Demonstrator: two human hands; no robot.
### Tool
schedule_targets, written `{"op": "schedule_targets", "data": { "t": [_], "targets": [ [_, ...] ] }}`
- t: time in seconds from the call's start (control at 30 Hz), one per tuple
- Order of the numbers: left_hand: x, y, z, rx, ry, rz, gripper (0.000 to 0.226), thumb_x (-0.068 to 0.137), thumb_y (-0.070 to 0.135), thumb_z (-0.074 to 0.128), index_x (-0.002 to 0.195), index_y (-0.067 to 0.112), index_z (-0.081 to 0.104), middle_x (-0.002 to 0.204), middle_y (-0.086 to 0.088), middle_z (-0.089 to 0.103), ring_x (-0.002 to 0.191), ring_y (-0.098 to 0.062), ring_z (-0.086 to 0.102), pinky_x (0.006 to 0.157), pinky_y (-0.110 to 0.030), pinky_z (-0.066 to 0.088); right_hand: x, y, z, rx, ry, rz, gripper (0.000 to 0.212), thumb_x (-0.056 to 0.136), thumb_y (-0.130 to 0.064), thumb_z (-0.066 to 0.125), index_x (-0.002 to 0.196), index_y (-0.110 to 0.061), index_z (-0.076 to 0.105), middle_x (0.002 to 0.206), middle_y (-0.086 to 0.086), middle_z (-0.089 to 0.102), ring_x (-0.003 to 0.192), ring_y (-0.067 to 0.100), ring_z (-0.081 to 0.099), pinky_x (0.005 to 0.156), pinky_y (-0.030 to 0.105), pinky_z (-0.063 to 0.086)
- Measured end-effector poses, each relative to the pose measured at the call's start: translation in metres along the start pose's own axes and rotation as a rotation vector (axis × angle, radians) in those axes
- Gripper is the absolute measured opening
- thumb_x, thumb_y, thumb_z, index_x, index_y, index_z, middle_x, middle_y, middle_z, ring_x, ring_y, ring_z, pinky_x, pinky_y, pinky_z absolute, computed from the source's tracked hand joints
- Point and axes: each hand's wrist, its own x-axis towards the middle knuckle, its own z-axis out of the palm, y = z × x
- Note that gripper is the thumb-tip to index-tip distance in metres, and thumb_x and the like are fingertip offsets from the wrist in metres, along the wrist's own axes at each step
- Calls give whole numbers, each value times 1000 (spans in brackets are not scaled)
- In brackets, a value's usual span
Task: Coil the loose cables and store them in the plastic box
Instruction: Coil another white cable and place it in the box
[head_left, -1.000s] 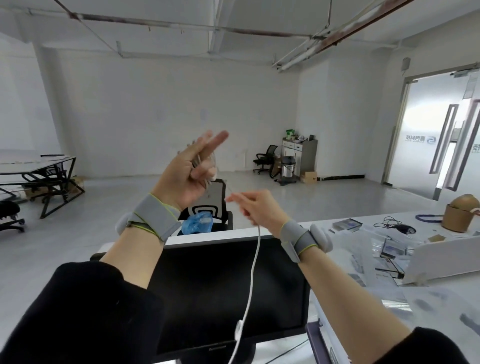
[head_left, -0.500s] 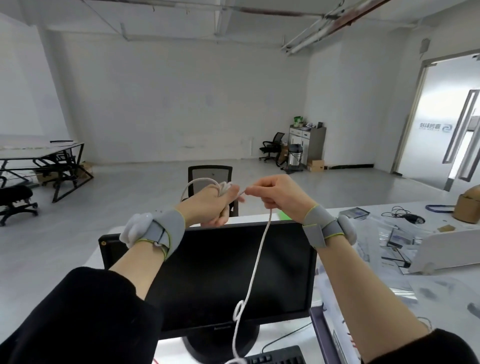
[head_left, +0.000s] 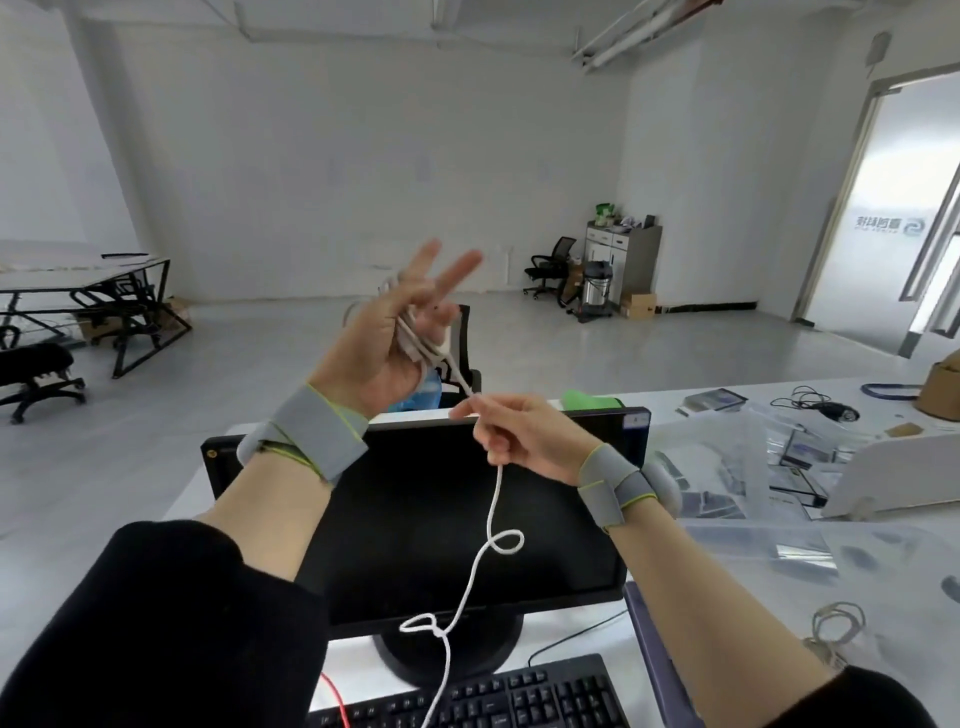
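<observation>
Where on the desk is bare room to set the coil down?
Bare white desk lies between the monitor base and the keyboard, crossed by a thin black wire. Right of the monitor it is crowded with clear plastic bags and a coiled cable.

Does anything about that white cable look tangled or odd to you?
Yes. Below the right hand, the hanging white cable curls into two small loops in front of the monitor; they look like kinks, perhaps a loose knot. The rest is wound neatly around the left hand.
</observation>
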Motion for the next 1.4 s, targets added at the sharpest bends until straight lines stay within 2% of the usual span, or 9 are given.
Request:
{"op": "schedule_targets", "data": {
  "t": [0.2,0.33,0.43,0.5,0.73,0.93,1.1,1.23,1.4],
  "targets": [
    [3,-33,-52,1275,149,41,58,102,13,35,150,33,8,154,2,26,127,-24,49,106,-40,42,-8,-6,17,-302,-195,158,23,98,-16,47,106,-5,66,57,-6,47,53,6,41,62,20,42],
    [-9,-51,-76,1639,123,-230,52,101,36,30,150,36,12,116,-7,67,77,-14,67,96,-32,45,-12,-23,6,-424,-62,112,10,91,-12,58,89,-7,67,47,-11,47,46,5,41,56,17,42],
    [-16,-45,-52,1595,128,-414,58,100,50,23,102,12,66,46,-2,58,32,-9,43,69,-25,49,-12,-23,-13,-318,160,32,15,89,-8,60,75,-3,61,49,-4,41,47,8,37,55,19,39],
    [-21,-36,-34,1465,-21,-579,68,95,59,17,86,12,67,35,2,45,29,-9,36,48,-23,39,-12,-19,-26,-151,306,-14,21,89,-6,60,68,-7,62,52,-3,38,50,9,34,50,18,36],
    [-23,-25,-24,418,-411,-380,37,94,26,38,123,10,56,38,6,47,26,-1,30,31,-17,19,-17,-5,-34,113,375,-72,18,91,-16,58,76,-8,62,47,-7,32,44,7,30,42,17,31],
    [3,-15,-6,-12,82,19,41,98,2,33,135,17,42,115,1,65,68,-10,67,57,-11,52,-20,11,-22,-67,134,107,32,99,-32,44,101,-10,66,55,-5,35,45,7,29,42,17,27],
    [13,-40,-37,832,197,21,55,101,4,35,151,18,14,153,-4,30,113,-14,53,91,-21,48,-23,-8,-9,-167,-149,166,30,99,-24,43,97,-9,68,53,-6,33,43,6,26,42,16,23],
    [-4,-59,-48,1516,141,-91,40,101,38,36,140,39,30,73,10,67,62,-15,62,78,-28,51,-22,-35,-11,-222,-24,65,24,95,-16,50,75,-8,60,47,-9,31,40,5,27,40,14,22],
    [-16,-49,-42,1356,54,-391,75,87,65,19,94,12,71,36,3,49,29,-6,38,48,-22,38,-30,-39,-41,118,244,-114,23,87,-21,57,68,-10,54,49,-7,29,41,6,25,42,19,19]
  ]
}}
